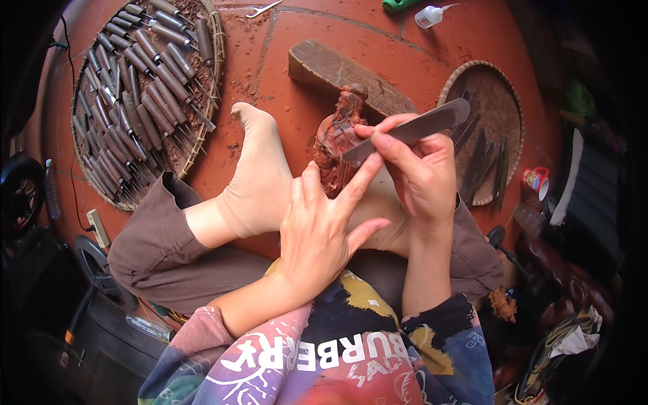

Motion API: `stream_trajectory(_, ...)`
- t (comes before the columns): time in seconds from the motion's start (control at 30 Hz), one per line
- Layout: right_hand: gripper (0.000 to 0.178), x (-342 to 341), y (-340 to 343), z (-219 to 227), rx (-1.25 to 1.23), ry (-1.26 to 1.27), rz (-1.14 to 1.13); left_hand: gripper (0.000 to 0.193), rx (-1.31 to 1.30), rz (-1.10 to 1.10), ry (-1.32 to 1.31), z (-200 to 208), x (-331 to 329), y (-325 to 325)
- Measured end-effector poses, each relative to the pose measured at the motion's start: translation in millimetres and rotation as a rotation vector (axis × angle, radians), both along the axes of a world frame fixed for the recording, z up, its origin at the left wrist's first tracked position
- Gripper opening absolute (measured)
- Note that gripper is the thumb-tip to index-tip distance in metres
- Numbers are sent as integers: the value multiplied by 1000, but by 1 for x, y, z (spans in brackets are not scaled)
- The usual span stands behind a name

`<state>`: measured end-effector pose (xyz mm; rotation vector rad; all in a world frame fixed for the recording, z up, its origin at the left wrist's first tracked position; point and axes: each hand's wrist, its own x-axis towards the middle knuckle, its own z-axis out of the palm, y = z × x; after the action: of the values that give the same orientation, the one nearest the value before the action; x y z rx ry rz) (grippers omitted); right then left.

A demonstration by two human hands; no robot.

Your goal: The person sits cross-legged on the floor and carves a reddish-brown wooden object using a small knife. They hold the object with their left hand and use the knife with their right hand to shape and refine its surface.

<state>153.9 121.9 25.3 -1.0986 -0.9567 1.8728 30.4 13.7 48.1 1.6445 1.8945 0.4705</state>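
A reddish-brown carved wooden figure (332, 143) stands between my feet, against a wooden block. Pinched between the thumb and fingers of my right hand (425, 162) is a flat grey metal file (435, 123). Its narrow tip points left and reaches the carving's right side. My left hand (317, 226) has its fingers spread, with the thumb held out to the right. The left fingertips rest at the carving's near side, and the index finger reaches up beside the file's tip. The carving's lower part is partly hidden by the left fingers.
At the left, a round woven tray (217, 74) holds many wooden-handled carving tools (145, 101). Another woven tray (518, 128) at the right holds flat dark files (496, 169). The wooden block (351, 74) lies beyond the carving. A small white bottle (428, 17) and wood crumbs are on the tiled floor.
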Motion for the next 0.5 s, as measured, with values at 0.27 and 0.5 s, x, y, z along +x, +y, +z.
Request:
stream_trajectory(0.27,9,0,5,4,25,0,29,84,16,-14,26,1,-1,2)
stream_trajectory(0.5,11,2,11,5,14,-96,91,83,67,-28,71,-3,-1,2)
